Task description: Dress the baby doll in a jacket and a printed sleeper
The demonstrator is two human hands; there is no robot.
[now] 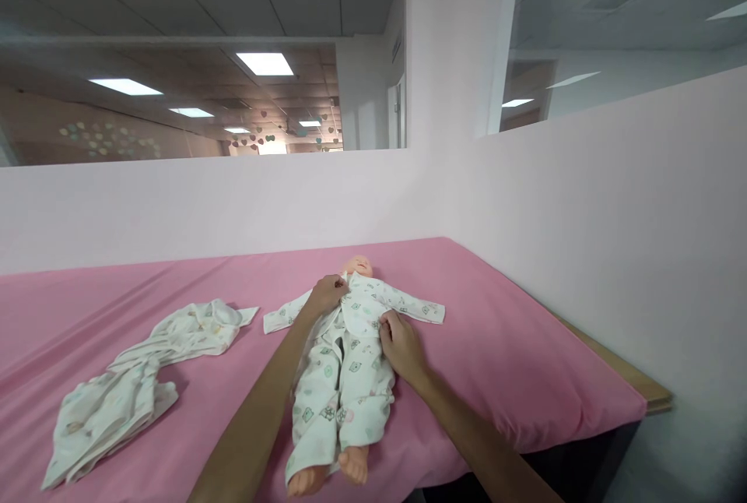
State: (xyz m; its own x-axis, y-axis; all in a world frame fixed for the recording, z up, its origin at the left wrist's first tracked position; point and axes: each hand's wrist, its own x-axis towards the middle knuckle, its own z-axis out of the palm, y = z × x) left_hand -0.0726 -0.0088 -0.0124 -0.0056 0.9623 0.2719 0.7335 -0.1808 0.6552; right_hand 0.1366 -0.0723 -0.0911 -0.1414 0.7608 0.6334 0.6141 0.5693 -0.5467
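A baby doll (358, 265) lies on its back on the pink sheet (496, 332), head away from me, bare feet toward me. It wears a white printed top (365, 308) and matching trousers (344, 394). My left hand (327, 293) is at the doll's shoulder, near the neck, fingers closed on the top's fabric. My right hand (400, 343) rests at the doll's side by the waist, fingers pinching the edge of the top.
A crumpled white printed garment (140, 378) lies on the sheet to the left. Pale partition walls close the far side and the right. The table's right edge shows wood (630, 378) past the sheet.
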